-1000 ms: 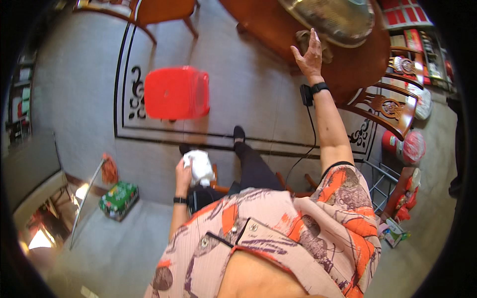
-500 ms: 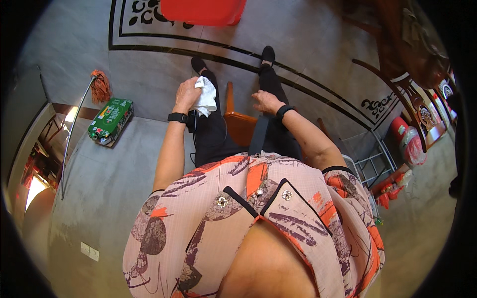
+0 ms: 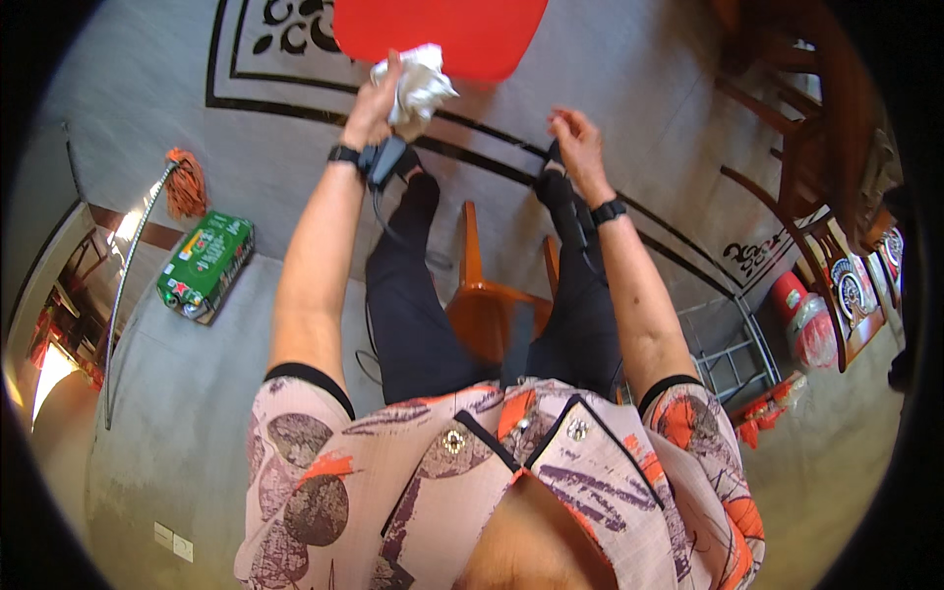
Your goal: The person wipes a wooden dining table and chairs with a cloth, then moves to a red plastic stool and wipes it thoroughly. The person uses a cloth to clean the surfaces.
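The left hand (image 3: 372, 106) was closed around a crumpled white cloth (image 3: 416, 84), soft and bunched, held above the near edge of a smooth red plastic stool (image 3: 472, 34). The right hand (image 3: 578, 143) hung loosely open with curled fingers, holding nothing. Below sat an orange wooden seat (image 3: 484, 305) between dark-trousered legs. A green rectangular carton (image 3: 205, 267) lay on the grey floor (image 3: 177, 413), beside an orange string mop (image 3: 180, 180).

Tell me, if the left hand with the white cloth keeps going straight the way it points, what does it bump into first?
Probably the red stool: the left hand and its white cloth point at it, though depth is unclear.
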The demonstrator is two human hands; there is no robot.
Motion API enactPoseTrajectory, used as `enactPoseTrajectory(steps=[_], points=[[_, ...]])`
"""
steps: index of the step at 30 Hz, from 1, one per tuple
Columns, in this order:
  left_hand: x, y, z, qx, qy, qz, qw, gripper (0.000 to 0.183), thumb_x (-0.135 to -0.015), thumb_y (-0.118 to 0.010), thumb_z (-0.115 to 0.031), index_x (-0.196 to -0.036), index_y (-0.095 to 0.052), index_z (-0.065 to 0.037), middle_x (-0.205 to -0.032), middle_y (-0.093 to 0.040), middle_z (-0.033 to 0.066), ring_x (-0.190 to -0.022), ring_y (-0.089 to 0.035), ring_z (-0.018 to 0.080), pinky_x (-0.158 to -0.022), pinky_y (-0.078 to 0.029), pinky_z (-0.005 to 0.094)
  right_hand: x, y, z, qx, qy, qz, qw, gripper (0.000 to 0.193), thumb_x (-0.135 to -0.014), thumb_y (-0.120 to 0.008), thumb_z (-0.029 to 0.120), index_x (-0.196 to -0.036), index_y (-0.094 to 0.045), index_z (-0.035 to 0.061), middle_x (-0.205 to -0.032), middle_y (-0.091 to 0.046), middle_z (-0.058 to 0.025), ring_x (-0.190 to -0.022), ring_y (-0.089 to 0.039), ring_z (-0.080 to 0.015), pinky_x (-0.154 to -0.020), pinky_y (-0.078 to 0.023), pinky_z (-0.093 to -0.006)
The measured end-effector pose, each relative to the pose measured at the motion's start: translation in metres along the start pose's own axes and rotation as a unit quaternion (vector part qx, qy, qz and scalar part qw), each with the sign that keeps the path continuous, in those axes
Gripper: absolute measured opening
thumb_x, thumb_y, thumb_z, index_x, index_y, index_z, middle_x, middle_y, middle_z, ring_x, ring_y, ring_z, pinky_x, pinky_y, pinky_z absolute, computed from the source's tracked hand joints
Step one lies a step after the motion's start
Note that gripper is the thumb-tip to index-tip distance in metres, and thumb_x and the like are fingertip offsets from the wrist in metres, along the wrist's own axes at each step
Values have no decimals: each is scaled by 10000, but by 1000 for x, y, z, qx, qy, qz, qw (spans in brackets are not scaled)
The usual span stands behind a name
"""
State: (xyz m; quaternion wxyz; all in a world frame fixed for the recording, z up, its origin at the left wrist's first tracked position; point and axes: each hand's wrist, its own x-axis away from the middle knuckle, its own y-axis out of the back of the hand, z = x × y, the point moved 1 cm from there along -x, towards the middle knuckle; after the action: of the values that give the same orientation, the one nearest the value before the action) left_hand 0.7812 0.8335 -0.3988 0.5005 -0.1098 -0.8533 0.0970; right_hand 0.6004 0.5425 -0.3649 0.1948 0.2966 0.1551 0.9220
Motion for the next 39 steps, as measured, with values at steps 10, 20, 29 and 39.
enactPoseTrajectory(steps=[10, 20, 29, 39], points=[[-36, 8, 16, 114, -87, 217, 966, 633, -914, -636, -529, -1309, -556, -40, -1042, -673, 102, -915, -680, 228, -783, -576, 356, -30, 10, -69, -82, -4, 25, 996, 257, -1016, -562, 133, -1221, -649, 5, -1075, -711, -94, -944, -679, -156, -850, -550, -275], [-26, -15, 23, 155, -57, 188, 968, 799, -764, -640, -729, -1275, -559, -120, -978, -669, 26, -939, -659, 204, -839, -555, 416, -59, -14, -54, 29, 155, 25, 987, 246, -946, -646, 212, -1134, -704, 64, -874, -729, -66, -744, -672, -110, -672, -535, -270], [1, -45, 42, 89, -148, 129, 977, 879, -740, -616, -798, -1333, -526, -157, -1186, -643, -6, -1175, -601, 205, -993, -517, 432, -99, -10, -32, -69, 184, 35, 980, 484, -1022, -527, 426, -1364, -572, 86, -1107, -704, -72, -946, -687, -165, -810, -531, -292], [26, -58, 133, 150, -103, 213, 960, 752, -815, -516, -784, -1235, -576, -163, -1142, -679, 58, -1016, -677, 261, -875, -569, 456, -35, -4, -21, -37, 145, 1, 989, 897, -923, -542, 631, -1475, -368, -55, -1402, -521, -285, -1328, -498, -360, -1094, -381, -400]])
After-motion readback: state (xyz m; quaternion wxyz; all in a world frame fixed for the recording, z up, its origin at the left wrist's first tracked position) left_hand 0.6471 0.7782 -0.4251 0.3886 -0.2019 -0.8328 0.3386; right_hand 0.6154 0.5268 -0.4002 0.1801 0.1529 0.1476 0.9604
